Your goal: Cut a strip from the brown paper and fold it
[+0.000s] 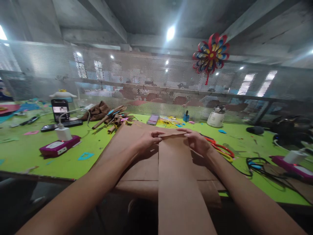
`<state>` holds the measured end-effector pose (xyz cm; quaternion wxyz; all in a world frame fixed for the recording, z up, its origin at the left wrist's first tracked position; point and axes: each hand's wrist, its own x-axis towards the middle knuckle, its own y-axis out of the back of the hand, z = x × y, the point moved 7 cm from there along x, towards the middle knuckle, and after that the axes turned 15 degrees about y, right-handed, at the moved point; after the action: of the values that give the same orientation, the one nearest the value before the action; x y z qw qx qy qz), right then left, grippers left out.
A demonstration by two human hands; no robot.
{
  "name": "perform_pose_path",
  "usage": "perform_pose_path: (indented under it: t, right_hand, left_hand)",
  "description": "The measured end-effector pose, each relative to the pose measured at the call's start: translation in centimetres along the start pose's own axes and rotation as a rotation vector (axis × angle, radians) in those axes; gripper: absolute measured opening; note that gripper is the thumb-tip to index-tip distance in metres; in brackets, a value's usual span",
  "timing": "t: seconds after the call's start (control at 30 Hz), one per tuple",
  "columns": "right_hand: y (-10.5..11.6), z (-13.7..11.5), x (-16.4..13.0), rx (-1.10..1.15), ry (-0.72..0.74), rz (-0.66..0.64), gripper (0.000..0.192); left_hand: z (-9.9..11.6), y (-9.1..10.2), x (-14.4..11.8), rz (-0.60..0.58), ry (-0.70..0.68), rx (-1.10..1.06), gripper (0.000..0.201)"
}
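A long strip of brown paper [179, 182] runs from the near edge toward the middle of the green table [29, 150], lying over a larger brown sheet [137, 166]. My left hand [144, 140] pinches the strip's far end from the left. From the right, my right hand [199, 142] pinches the same far edge, where the paper is folded over.
Rolled brown paper tubes [111, 119] lie behind the sheet. At left sit a magenta power bank [58, 147] with a white charger [63, 133], and a phone [60, 110]. Red and yellow scissors [221, 149] lie at right, near cables [256, 164]. A mesh fence [156, 81] carries a paper pinwheel [210, 54].
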<state>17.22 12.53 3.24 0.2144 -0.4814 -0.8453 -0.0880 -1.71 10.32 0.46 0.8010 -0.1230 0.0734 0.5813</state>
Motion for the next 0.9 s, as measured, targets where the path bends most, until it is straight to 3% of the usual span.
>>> perform_pose_path:
  t: [0.13, 0.37, 0.53, 0.63, 0.73, 0.83, 0.9]
  right_hand:
    - [0.4, 0.1, 0.3, 0.027, 0.002, 0.051, 0.041]
    - [0.5, -1.3, 0.5, 0.118, 0.094, 0.118, 0.039]
    - [-1.1, 0.0, 0.1, 0.102, -0.024, -0.051, 0.055]
    - [-2.4, 0.4, -0.1, 0.069, -0.014, -0.155, 0.039]
    - [-3.0, 0.0, -0.2, 0.035, 0.021, -0.180, 0.026]
    - [-2.7, -0.3, -0.1, 0.066, 0.026, -0.123, 0.025]
    - [-1.6, -0.2, 0.2, 0.101, 0.006, -0.003, 0.027]
  left_hand:
    - [0.7, -0.2, -0.2, -0.012, -0.078, -0.018, 0.042]
    - [0.6, -1.3, 0.0, -0.119, -0.052, -0.126, 0.048]
    - [0.4, -2.7, -0.2, -0.264, -0.050, -0.189, 0.051]
    - [0.2, -4.0, -0.6, -0.323, -0.022, -0.196, 0.053]
    - [-0.2, -4.8, -0.9, -0.348, 0.018, -0.168, 0.058]
    - [-0.8, -4.6, -0.6, -0.350, 0.042, -0.131, 0.063]
    - [-1.2, -4.1, 0.0, -0.343, 0.040, -0.125, 0.060]
